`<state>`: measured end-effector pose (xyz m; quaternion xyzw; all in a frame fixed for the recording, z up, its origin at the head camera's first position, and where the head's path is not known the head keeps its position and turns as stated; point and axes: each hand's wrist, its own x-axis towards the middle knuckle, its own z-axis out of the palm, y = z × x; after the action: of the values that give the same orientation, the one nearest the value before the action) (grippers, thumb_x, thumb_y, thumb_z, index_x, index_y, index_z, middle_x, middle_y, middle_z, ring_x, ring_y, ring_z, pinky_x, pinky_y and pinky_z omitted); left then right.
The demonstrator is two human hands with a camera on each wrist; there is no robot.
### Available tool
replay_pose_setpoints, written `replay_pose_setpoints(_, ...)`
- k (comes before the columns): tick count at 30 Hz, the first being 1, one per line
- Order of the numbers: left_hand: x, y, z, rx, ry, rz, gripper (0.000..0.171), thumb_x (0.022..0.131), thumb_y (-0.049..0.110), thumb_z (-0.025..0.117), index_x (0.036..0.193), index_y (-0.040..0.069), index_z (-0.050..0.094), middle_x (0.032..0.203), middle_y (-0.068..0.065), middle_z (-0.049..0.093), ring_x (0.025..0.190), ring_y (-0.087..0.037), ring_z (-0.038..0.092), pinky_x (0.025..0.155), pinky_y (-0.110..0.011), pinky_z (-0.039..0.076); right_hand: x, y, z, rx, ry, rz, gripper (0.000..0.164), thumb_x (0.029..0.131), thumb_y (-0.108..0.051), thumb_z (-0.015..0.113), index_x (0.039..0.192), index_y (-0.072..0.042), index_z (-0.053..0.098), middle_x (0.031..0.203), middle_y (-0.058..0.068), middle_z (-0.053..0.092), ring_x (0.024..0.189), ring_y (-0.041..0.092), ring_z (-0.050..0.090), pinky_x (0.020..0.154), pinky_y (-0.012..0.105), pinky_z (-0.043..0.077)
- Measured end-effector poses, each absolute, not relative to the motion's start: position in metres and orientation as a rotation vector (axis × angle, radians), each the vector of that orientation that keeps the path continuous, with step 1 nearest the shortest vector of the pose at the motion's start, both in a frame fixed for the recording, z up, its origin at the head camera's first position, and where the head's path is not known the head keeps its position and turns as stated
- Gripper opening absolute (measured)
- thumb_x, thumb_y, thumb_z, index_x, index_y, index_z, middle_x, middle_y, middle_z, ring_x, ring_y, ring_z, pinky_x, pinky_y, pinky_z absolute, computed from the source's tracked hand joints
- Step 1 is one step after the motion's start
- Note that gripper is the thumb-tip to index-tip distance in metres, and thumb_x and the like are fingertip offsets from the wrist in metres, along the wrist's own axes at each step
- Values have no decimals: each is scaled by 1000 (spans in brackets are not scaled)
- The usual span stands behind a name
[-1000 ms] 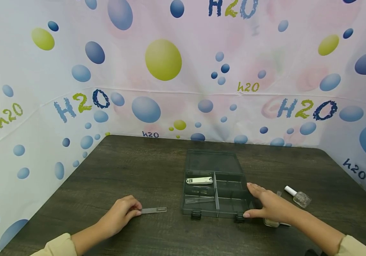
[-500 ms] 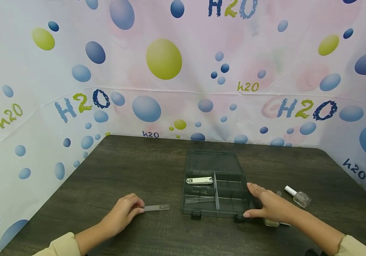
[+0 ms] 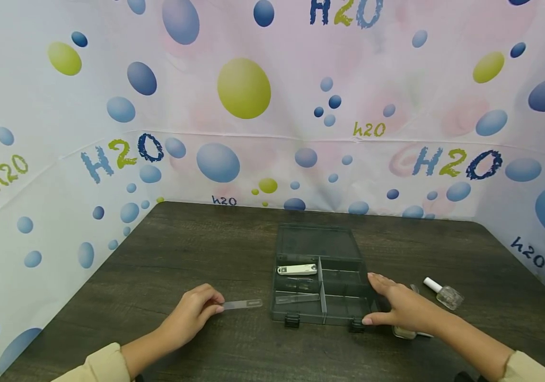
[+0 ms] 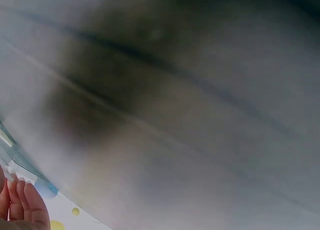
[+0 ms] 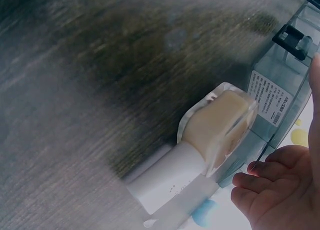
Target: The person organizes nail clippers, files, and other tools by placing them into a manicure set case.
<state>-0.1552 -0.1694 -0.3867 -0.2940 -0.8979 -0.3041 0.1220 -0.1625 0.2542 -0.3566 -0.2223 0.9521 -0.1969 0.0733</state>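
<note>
In the head view my left hand pinches one end of a slim, flat translucent strip, low over the table left of the box. The strip's kind is unclear. Near the middle stands a smoky clear compartment box, its lid laid back. My right hand touches the box's right side, thumb by the front latch and fingers extended. A nail clipper lies in the back left compartment. A similar translucent strip lies in the front left one. Small dark details between them are hard to make out.
Right of the box lies a clear nail polish bottle with a white cap. A beige nail polish bottle lies beneath my right forearm. A bubble-patterned curtain borders the dark wooden table.
My left hand has moved to the right and slightly away from me, bringing the translucent strip closer to the box. The right hand has stayed at the box's side.
</note>
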Motion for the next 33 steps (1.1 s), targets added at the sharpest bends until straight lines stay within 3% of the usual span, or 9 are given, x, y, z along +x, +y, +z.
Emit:
replay_pose_setpoints(26, -163, -139, -380, -904, -2560, -969, 6, 85, 3, 63, 88, -1, 65, 87, -4, 62, 77, -14, 62, 69, -17, 53, -163, 254, -357, -672, 2849, -610, 105, 73, -60, 65, 139, 13, 29, 142, 36, 28, 127, 54, 32, 95, 63, 37)
replay_pose_setpoints(33, -165, -132, -380, -876, -2573, -982, 6, 84, 3, 63, 89, -1, 65, 86, -3, 61, 75, -11, 60, 67, -16, 52, -163, 255, -357, -657, 2840, -622, 106, 73, -61, 65, 140, 12, 29, 143, 36, 28, 128, 53, 31, 96, 63, 36)
